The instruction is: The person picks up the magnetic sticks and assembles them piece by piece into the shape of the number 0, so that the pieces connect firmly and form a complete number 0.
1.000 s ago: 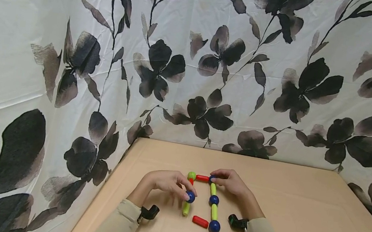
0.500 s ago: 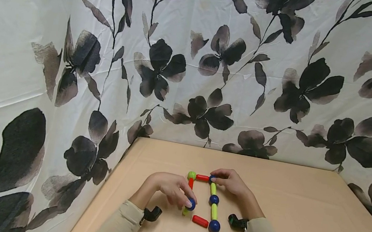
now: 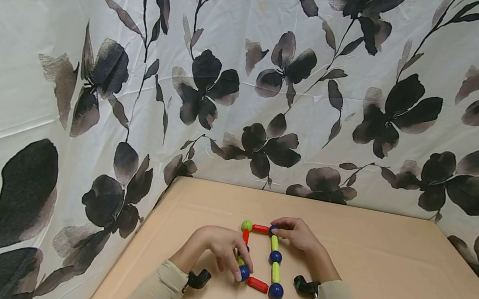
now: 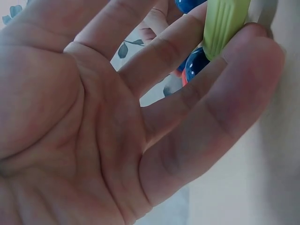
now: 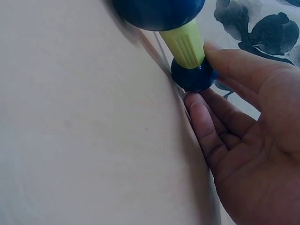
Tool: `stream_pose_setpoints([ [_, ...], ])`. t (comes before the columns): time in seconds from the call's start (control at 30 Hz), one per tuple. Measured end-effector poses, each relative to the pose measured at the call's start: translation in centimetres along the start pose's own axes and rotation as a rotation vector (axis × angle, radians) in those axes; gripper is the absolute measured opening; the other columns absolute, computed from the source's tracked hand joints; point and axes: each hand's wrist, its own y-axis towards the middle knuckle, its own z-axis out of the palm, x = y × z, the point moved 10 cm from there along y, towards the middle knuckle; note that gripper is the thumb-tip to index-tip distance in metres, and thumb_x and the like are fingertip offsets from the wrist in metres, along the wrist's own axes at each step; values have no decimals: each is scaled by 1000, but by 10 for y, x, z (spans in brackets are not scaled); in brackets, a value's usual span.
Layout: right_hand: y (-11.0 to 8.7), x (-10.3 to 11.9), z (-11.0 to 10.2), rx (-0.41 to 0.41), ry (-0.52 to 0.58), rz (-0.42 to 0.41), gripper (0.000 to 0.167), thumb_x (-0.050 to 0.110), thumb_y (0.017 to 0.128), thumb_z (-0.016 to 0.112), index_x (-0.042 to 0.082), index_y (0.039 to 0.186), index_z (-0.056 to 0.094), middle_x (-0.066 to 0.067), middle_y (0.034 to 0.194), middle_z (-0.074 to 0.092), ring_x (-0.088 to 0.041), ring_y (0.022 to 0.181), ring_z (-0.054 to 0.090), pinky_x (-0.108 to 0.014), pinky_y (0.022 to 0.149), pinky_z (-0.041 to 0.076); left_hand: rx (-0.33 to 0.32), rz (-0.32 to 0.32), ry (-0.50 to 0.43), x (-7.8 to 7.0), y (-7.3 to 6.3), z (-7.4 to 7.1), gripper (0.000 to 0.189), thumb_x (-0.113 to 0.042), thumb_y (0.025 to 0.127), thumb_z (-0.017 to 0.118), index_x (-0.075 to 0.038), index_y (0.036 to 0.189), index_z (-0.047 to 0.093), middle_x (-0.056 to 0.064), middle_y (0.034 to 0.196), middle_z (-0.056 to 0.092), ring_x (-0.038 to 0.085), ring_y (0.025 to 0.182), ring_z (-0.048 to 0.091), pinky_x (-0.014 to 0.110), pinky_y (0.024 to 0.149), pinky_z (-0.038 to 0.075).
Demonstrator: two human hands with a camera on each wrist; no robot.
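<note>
A frame of magnetic rods and balls lies on the table. My left hand (image 3: 228, 249) pinches a blue ball (image 3: 244, 273) between thumb and fingers at the near left corner, right by the end of a red rod (image 3: 257, 285). In the left wrist view a yellow-green rod (image 4: 225, 28) runs past its fingertips. At the far right corner my right hand (image 3: 298, 235) grips another blue ball (image 5: 193, 77), joined to a yellow-green rod (image 5: 185, 44). A green ball (image 3: 247, 226) marks the far left corner, with a red rod (image 3: 261, 229) between it and the right hand's ball.
Down the right side run a blue ball (image 3: 275, 257), a yellow-green rod (image 3: 275, 272) and a near blue ball (image 3: 276, 292). The tan table (image 3: 385, 274) extends to both sides, backed by a floral cloth (image 3: 245, 96).
My left hand has carried its blue ball toward me, along the left-hand rod to its near end beside the red rod. The right hand has stayed in place.
</note>
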Motion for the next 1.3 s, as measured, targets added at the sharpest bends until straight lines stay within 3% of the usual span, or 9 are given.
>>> stream_pose_setpoints([
  [0.3, 0, 0, -1, -2, -7, -2, 34, 18, 97, 74, 2, 127, 72, -12, 118, 73, -26, 100, 58, -28, 83, 51, 51, 15, 44, -4, 3, 9, 26, -7, 83, 87, -21, 105, 83, -9, 98, 70, 7, 75, 62, 40, 64, 63],
  [0.5, 1, -1, -1, -5, -9, -3, 33, 19, 97, 74, 3, 126, 73, -11, 116, 72, -25, 98, 57, -27, 79, 50, 39, 8, 126, -5, 6, 11, 30, -6, 79, 90, -23, 103, 83, -10, 101, 67, 5, 78, 62, 31, 61, 60],
  [0.7, 2, -1, -1, -4, -8, -8, 32, 18, 97, 74, 3, 125, 73, -11, 117, 72, -25, 98, 57, -28, 79, 49, 3, 8, 304, -9, 8, 11, 30, -15, 76, 93, -28, 102, 83, -19, 104, 65, 3, 97, 57, 24, 88, 48],
  [0.8, 2, -1, -1, -6, -8, -11, 32, 18, 97, 75, 3, 125, 73, -11, 116, 72, -25, 98, 57, -28, 79, 49, -2, -1, 341, -9, 8, 12, 30, -16, 76, 94, -28, 100, 82, -18, 104, 64, 3, 98, 55, 24, 94, 44],
  [1.3, 4, -6, -2, -13, 8, 2, 31, 17, 96, 75, 3, 124, 73, -12, 114, 72, -25, 96, 56, -27, 76, 47, -22, -26, 312, -9, 8, 10, 36, -9, 75, 94, -23, 103, 76, -12, 101, 67, 6, 93, 56, 22, 87, 46],
])
